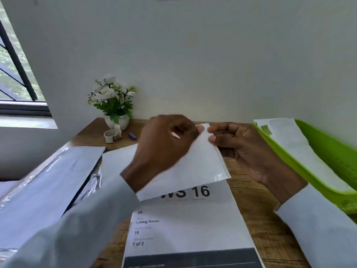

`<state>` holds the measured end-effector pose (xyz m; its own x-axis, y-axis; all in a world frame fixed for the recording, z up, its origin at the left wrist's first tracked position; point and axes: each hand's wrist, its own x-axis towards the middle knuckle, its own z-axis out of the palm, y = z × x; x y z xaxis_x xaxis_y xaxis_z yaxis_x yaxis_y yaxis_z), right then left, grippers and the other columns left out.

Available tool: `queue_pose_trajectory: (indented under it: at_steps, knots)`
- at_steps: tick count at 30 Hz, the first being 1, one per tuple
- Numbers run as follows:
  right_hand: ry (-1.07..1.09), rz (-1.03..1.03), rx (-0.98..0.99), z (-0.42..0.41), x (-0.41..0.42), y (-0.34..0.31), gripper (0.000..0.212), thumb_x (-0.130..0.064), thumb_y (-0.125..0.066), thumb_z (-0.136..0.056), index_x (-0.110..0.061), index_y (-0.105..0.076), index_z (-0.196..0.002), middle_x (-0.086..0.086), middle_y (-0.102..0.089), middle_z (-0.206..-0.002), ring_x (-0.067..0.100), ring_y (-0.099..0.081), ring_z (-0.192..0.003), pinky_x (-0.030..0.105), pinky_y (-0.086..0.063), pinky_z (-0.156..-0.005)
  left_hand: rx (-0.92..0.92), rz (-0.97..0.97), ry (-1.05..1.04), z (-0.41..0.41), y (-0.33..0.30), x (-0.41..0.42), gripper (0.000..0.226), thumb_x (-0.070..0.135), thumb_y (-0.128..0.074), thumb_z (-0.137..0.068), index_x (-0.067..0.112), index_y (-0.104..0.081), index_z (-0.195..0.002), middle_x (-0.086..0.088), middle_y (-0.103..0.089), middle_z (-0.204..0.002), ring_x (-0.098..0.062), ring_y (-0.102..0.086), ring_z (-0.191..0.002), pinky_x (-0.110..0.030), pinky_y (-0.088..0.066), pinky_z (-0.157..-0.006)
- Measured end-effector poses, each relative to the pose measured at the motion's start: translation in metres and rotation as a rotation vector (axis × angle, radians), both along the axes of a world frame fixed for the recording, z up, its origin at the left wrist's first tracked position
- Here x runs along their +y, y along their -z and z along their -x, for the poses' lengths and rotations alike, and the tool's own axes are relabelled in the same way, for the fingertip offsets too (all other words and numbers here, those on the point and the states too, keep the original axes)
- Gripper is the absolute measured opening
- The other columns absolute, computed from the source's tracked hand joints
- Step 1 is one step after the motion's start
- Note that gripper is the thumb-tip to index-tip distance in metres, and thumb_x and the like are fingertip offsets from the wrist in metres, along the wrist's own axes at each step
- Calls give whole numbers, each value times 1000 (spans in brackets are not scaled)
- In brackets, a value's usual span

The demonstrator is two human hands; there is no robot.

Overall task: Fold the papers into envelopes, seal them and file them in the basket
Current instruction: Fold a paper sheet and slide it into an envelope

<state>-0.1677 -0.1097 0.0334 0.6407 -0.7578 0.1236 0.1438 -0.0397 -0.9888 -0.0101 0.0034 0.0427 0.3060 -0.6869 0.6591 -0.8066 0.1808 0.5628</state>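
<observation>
A white envelope (195, 171) is lifted above the wooden table (257, 207). My left hand (166, 140) curls over its top from the left and pinches the upper edge. My right hand (239, 144) pinches the same top corner from the right, at a narrow white strip (202, 126). Under the envelope lies a printed sheet (189, 225) reading "16", "Living Room" and "1 of 3". The green basket (332, 149) stands at the right and holds a folded paper (295, 151).
A plastic-wrapped pack of white sheets (44, 180) lies at the left. At the back of the table stand a white pot of flowers (114, 105), a tape roll (112, 135) and a small blue object (133, 136). A window is at the far left.
</observation>
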Motion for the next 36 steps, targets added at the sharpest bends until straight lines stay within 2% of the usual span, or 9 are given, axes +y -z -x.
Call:
queue_pose_trajectory:
  at_steps: [3, 6, 8, 11, 15, 18, 22, 31, 36]
  knots:
    - [-15, 18, 30, 1, -3, -6, 39, 3, -73, -76, -4, -64, -113, 15, -75, -100, 23, -72, -84, 28, -59, -65, 28, -170, -92, -21, -11, -21, 22, 45, -65, -88, 25, -75, -85, 13, -73, -84, -2, -65, -81, -28, -52, -73]
    - [-13, 39, 43, -3, -3, -12, 40, 3, -74, -74, -4, -63, -112, 13, -76, -98, 22, -73, -83, 29, -60, -67, 225, -441, 138, -26, -29, -37, 43, 46, -67, -87, 4, -73, -78, -8, -69, -73, -14, -56, -65, -31, -44, -63]
    - [1, 54, 52, -6, -2, -13, 31, 3, -74, -75, -4, -68, -105, 12, -77, -90, 20, -74, -81, 28, -60, -68, 251, -527, 225, -24, -35, -43, 37, 40, -74, -82, 4, -76, -83, -14, -74, -81, -14, -60, -66, -31, -47, -63]
    - [28, 28, 40, -6, -4, -9, 20, -1, -75, -75, -7, -73, -94, 9, -77, -86, 18, -73, -79, 27, -59, -67, 259, -511, 261, -21, -36, -52, 25, 27, -78, -81, 3, -76, -84, -12, -73, -76, -9, -60, -61, -22, -46, -56]
    - [49, -52, 33, -3, -8, -3, 24, -13, -73, -81, -3, -75, -103, 13, -76, -95, 21, -70, -82, 29, -59, -73, 271, -450, 232, -20, -32, -57, 20, 26, -78, -81, 6, -77, -78, 4, -67, -59, -4, -54, -47, -16, -39, -44]
    - [39, -59, 54, -3, -5, 0, 26, -19, -71, -85, -4, -74, -106, 10, -77, -98, 18, -70, -82, 28, -56, -70, 268, -418, 235, -18, -29, -58, 19, 29, -78, -80, 10, -78, -78, 5, -70, -63, -4, -58, -53, -18, -44, -50]
    - [73, -47, 49, -6, 0, 0, 21, -20, -72, -84, -8, -76, -102, 6, -78, -96, 15, -72, -81, 25, -54, -65, 300, -375, 237, -16, -25, -60, 18, 26, -79, -79, 8, -78, -78, -6, -75, -74, -7, -62, -60, -25, -49, -59]
    - [114, -61, 83, 3, 9, 12, 20, -18, -74, -83, -3, -75, -96, 5, -78, -86, 12, -72, -71, 21, -54, -57, 340, -353, 168, -21, -25, -61, 18, 26, -80, -78, 10, -76, -74, 3, -70, -61, -7, -61, -52, -20, -47, -51]
    - [133, -67, 79, 8, 13, 15, 17, -15, -73, -82, -2, -75, -92, 4, -77, -81, 10, -70, -66, 20, -53, -55, 351, -344, 165, -22, -26, -60, 18, 25, -80, -79, 8, -77, -74, -1, -71, -64, -10, -61, -54, -21, -48, -52]
